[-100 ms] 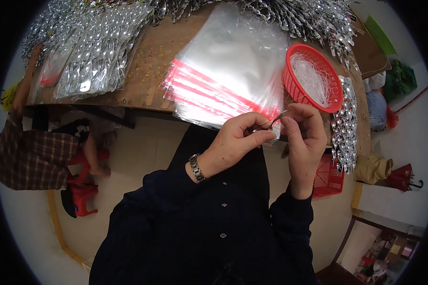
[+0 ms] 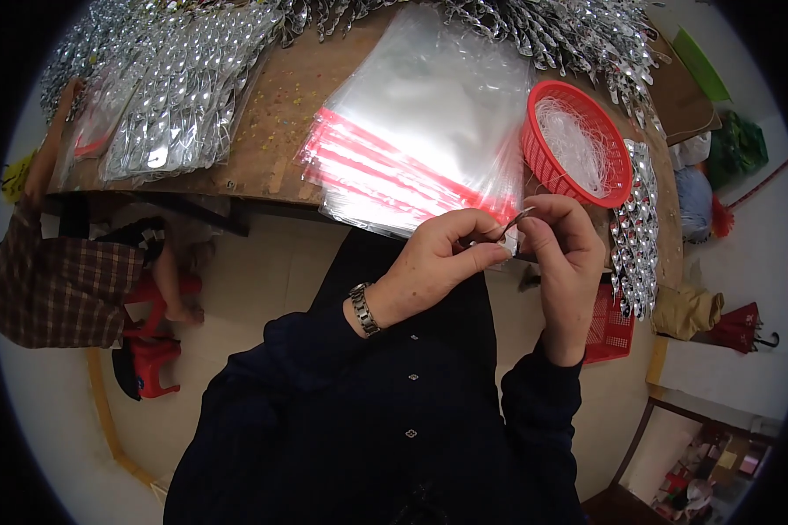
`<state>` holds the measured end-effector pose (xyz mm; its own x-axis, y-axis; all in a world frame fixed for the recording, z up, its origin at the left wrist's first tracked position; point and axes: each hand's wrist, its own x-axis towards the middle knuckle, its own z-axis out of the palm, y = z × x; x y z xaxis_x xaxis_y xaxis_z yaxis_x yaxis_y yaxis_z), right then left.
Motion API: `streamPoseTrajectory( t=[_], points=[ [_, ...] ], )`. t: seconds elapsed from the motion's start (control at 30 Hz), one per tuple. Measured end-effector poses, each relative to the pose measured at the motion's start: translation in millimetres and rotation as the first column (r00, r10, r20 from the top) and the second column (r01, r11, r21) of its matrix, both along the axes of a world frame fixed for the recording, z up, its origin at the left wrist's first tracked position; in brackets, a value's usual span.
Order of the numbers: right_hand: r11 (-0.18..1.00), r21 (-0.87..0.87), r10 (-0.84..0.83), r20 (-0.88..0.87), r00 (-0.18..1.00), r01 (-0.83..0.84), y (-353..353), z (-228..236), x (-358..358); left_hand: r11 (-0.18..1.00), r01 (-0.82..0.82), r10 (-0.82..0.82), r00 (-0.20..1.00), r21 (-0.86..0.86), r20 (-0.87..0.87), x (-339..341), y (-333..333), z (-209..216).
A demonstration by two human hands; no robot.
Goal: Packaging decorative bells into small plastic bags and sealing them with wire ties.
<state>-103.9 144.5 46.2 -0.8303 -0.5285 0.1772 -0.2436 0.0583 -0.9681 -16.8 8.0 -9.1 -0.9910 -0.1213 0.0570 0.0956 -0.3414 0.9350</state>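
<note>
My left hand (image 2: 429,262), with a metal watch (image 2: 363,308) at its wrist, is closed in a pinch on a small dark curved piece (image 2: 514,222). A bit of white shows by its thumb tip. My right hand (image 2: 565,267) sits just to the right, thumb and index finger pinched near the tip of that piece; what they hold is too small to make out. Both hands are over the table's front edge, in front of a stack of clear plastic bags (image 2: 438,96) with red bands. A red basket (image 2: 617,140) of clear thread (image 2: 573,144) stands beyond my right hand.
Silvery twisted strips (image 2: 179,87) lie bagged at the left and loose along the back of the table (image 2: 280,114). More strips (image 2: 636,227) hang over the right edge. A person in a checked shirt (image 2: 70,289) sits at the left. Below the table is a red crate (image 2: 606,328).
My right hand has shifted slightly down and right. The dark piece's tip shows a little more between the hands. My left hand is almost still.
</note>
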Motion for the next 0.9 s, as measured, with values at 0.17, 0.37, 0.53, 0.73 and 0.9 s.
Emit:
streamPoseTrajectory(
  t=[0.17,0.37,0.53,0.73,0.9],
  points=[
    [0.984,0.033,0.165,0.175,0.971,-0.173,13,14,-13,0.995,0.012,-0.013,1.000,-0.099,-0.013,1,2,-1],
    [0.964,0.146,0.202,0.142,0.969,-0.222,17,12,-13,0.988,-0.096,0.085,0.992,-0.118,-0.090,4,-4,9],
    [0.945,0.218,0.229,0.093,0.969,-0.244,17,4,-10,0.994,-0.080,0.074,0.994,-0.078,-0.085,3,-7,13],
    [0.940,0.208,0.248,0.125,0.961,-0.270,16,1,-7,0.991,-0.115,0.106,0.988,-0.070,-0.116,1,-4,4],
    [0.946,0.167,0.252,0.166,0.953,-0.279,18,-4,-8,0.997,-0.083,0.083,0.994,0.010,-0.068,1,-3,2]
  ],
)
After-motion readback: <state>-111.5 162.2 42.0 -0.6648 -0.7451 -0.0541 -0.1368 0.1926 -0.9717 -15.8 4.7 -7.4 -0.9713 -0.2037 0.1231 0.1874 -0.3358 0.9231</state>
